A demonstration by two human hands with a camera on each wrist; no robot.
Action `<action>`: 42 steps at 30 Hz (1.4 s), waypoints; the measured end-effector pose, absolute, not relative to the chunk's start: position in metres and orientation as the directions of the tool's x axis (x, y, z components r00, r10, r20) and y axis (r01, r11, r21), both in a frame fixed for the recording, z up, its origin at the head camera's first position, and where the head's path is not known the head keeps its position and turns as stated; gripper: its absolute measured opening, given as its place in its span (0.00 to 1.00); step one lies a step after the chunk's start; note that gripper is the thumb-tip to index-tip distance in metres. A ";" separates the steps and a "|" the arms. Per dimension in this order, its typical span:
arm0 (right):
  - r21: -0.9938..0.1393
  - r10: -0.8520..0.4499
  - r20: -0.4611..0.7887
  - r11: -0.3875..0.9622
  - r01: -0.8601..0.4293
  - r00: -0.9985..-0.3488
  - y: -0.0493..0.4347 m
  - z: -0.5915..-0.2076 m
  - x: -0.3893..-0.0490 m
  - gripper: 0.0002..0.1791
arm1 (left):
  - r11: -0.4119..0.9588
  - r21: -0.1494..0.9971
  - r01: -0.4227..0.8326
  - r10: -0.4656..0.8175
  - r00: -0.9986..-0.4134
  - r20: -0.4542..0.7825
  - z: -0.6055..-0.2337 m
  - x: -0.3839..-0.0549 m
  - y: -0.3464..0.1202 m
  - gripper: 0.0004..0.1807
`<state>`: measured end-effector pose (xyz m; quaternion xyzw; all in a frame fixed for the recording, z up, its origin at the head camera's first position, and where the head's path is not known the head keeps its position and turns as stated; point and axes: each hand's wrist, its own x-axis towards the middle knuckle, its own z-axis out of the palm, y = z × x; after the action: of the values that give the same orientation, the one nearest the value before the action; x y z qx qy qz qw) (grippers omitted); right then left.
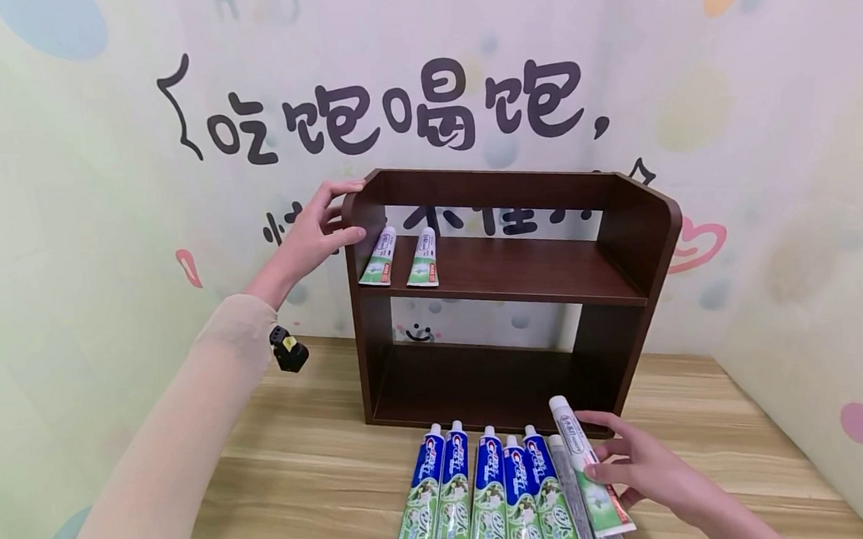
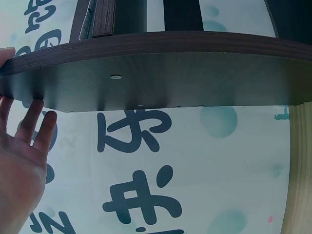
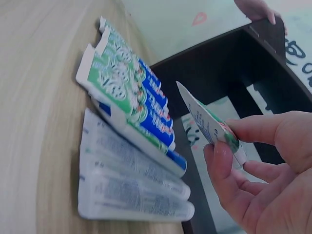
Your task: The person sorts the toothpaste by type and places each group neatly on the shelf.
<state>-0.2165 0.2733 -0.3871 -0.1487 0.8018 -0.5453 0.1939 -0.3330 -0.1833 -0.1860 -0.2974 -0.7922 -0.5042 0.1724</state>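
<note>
My left hand point(image 1: 316, 232) grips the upper left side of a dark brown two-tier shelf point(image 1: 515, 276); in the left wrist view, thumb and fingers point(image 2: 33, 119) lie on either side of the panel. Between thumb and fingers, my right hand point(image 1: 644, 463) pinches a white and green toothpaste tube point(image 1: 588, 467), raised over the tubes at the shelf's front right. Two similar tubes, one at the left wall point(image 1: 380, 258) and one beside it point(image 1: 422, 258), lie on the upper tier, caps toward the back.
Several blue and green toothpaste tubes point(image 1: 488, 499) lie in a row on the wooden table point(image 1: 288, 480) before the shelf. To their right, pale tubes point(image 3: 136, 190) lie back side up. A printed curtain point(image 1: 769, 154) hangs behind.
</note>
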 end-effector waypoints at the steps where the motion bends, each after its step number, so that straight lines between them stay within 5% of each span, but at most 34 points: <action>1: -0.934 -0.453 -0.147 0.357 -0.028 -0.879 0.271 -0.385 -0.216 0.45 | 0.313 0.697 0.645 0.297 -0.764 0.573 -0.186 -0.333 -0.183 0.32; 18: -0.934 -0.503 -0.044 0.328 -0.144 -0.863 0.234 -0.354 -0.216 0.45 | 0.323 0.693 0.644 0.291 -0.765 0.575 -0.187 -0.333 -0.184 0.32; 25: -0.923 -0.507 -0.005 0.334 -0.191 -0.862 0.219 -0.338 -0.217 0.44 | 0.321 0.686 0.652 0.279 -0.758 0.590 -0.199 -0.361 -0.192 0.32; 42: -0.898 -0.510 0.047 0.354 -0.260 -0.859 0.188 -0.297 -0.224 0.42 | 0.328 0.695 0.640 0.289 -0.768 0.571 -0.186 -0.331 -0.182 0.31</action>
<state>-0.2238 0.1882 -0.2968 -0.2364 0.8140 -0.5167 0.1210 -0.3312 -0.1821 -0.1856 -0.2919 -0.7957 -0.5009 0.1751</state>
